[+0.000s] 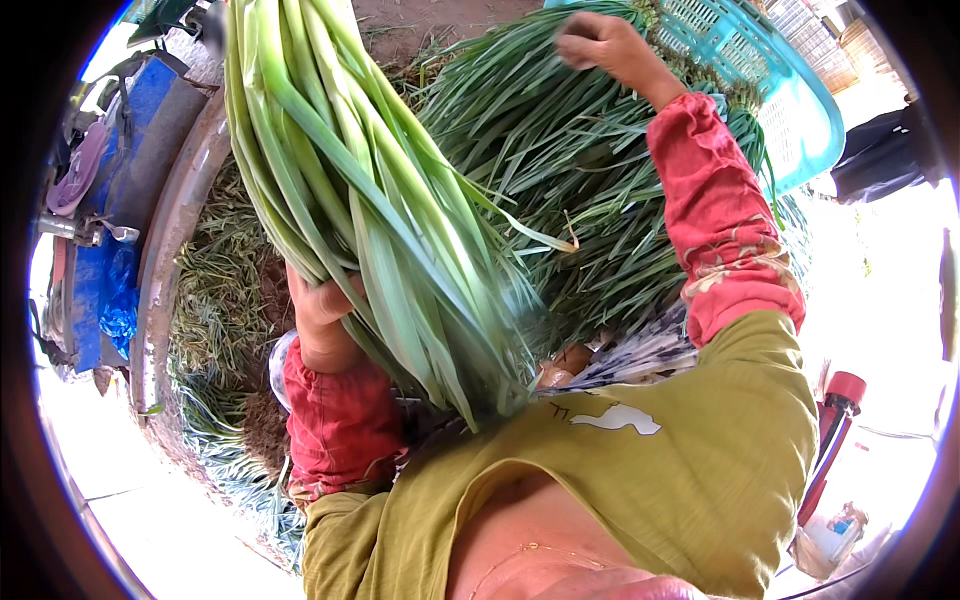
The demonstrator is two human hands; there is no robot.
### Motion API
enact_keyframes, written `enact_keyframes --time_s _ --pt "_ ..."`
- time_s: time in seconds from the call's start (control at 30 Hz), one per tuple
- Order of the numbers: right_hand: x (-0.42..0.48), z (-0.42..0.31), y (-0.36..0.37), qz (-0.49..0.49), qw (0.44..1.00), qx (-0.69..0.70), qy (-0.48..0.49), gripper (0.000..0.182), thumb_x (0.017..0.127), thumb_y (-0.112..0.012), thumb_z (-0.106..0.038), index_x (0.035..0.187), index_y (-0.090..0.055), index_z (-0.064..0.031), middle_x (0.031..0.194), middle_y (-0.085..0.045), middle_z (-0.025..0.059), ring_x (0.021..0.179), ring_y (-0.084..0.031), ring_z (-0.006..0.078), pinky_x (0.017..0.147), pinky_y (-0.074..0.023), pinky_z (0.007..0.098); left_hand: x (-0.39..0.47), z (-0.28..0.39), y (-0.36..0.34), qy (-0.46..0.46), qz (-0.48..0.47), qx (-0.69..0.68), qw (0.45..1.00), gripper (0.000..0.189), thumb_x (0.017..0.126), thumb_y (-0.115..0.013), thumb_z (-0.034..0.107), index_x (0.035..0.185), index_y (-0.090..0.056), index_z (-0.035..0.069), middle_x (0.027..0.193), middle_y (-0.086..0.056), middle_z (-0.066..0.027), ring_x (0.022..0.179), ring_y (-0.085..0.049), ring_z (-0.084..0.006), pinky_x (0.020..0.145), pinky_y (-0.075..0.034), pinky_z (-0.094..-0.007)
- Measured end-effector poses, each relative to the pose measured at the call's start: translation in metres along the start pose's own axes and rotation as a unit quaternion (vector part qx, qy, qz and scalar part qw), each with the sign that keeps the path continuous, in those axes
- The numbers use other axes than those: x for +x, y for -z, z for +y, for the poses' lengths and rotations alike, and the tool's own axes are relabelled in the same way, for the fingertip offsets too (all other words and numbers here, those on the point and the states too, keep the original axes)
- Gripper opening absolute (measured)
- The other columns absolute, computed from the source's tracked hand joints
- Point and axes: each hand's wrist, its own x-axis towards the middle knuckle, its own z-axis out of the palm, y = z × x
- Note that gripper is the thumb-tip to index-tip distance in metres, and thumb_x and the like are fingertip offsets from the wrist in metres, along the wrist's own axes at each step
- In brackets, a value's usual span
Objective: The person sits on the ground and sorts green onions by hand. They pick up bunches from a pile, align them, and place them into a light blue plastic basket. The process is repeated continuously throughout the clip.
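My left hand (pixel 324 311) is wrapped around a large bunch of long green leaves with pale stalks (pixel 360 172), which look like leeks or chives. The bunch rises toward the top of the view, close to the camera, and its leaf tips droop toward my lap. My right hand (pixel 607 52) hovers over a thick heap of dark green leaves (pixel 570 172). Its fingers are curled and slightly blurred, and whether anything thin lies between them is unclear. Red sleeve covers (pixel 709 180) are on both forearms.
A turquoise plastic basket (pixel 806 127) stands behind the heap at upper right. Loose trimmings (pixel 225 285) cover the ground at left, beside a curved metal rim (pixel 176 247). Beyond it are a blue panel (pixel 150 97) and a blue plastic bag (pixel 120 300). A red-capped object (pixel 846 386) is at right.
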Motion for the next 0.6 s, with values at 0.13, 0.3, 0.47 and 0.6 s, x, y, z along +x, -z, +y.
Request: enact_keyframes --time_s 0.13,0.3,0.47,0.6 --pt "-0.047 0.051 0.027 0.01 0.958 -0.272 -0.093 0.032 0.074 -0.067 -0.027 0.085 -0.066 0.0027 0.081 -0.066 0.0163 0.072 -0.064 0.0288 0.069 -0.0496 0.0351 0.002 0.0 -0.011 -0.009 0.007 -0.004 1.0 0.078 0.066 -0.079 0.027 0.128 -0.041 -0.003 0.113 -0.058 -0.0162 0.095 -0.063 -0.0294 0.081 -0.054 -0.0412" --pt "-0.067 0.042 -0.013 -0.002 0.928 -0.299 -0.224 0.04 0.07 -0.072 -0.035 0.085 -0.068 0.0023 0.084 -0.066 0.0197 0.082 -0.064 0.0333 0.077 -0.0487 0.0387 0.002 0.0 -0.013 -0.031 0.007 0.011 0.999 0.08 0.065 -0.078 0.028 0.129 -0.04 -0.002 0.112 -0.058 -0.0156 0.095 -0.062 -0.0281 0.081 -0.054 -0.0396" --pt "-0.062 0.034 -0.023 0.002 0.877 -0.439 -0.193 0.037 0.072 -0.07 -0.033 0.083 -0.067 0.0025 0.087 -0.066 0.0209 0.085 -0.063 0.0379 0.08 -0.0503 0.0415 0.003 0.003 -0.017 -0.035 0.039 0.075 0.996 0.073 0.063 -0.066 0.022 0.127 -0.042 -0.003 0.109 -0.058 -0.0149 0.091 -0.063 -0.0262 0.079 -0.054 -0.0363" --pt "-0.06 0.068 -0.02 0.047 0.866 -0.46 -0.19 0.025 0.076 -0.061 -0.023 0.079 -0.066 0.0018 0.086 -0.065 0.024 0.084 -0.063 0.0393 0.076 -0.0516 0.0435 0.003 0.006 -0.026 -0.034 0.05 0.068 0.996 0.071 0.064 -0.064 0.021 0.127 -0.042 -0.003 0.108 -0.059 -0.0152 0.092 -0.063 -0.026 0.079 -0.054 -0.0362"
